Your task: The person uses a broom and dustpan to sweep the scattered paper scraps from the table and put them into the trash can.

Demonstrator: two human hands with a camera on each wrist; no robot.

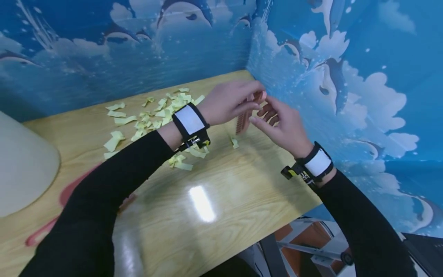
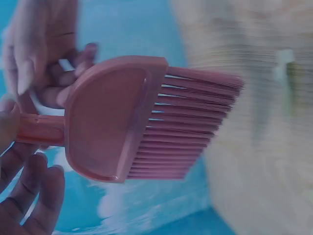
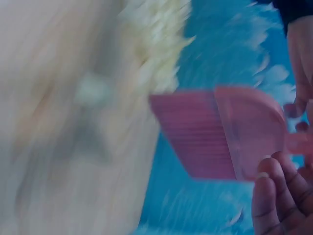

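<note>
My left hand [image 1: 230, 102] and right hand [image 1: 282, 125] both pinch the pink brush [image 2: 122, 117] by its stiff handle; it seems light, with soft bristles pointing away from my fingers

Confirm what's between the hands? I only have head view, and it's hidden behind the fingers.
Observer: A pink brush with a flat head and long bristles, clear in the left wrist view.
Operator: Who holds it?
Observer: The left hand grips its handle; the right hand has fingers at the head's edge.
Operator: Touching the table?
Observer: No, the bristles hang in the air over the table, beside the yellow paper scraps.
</note>
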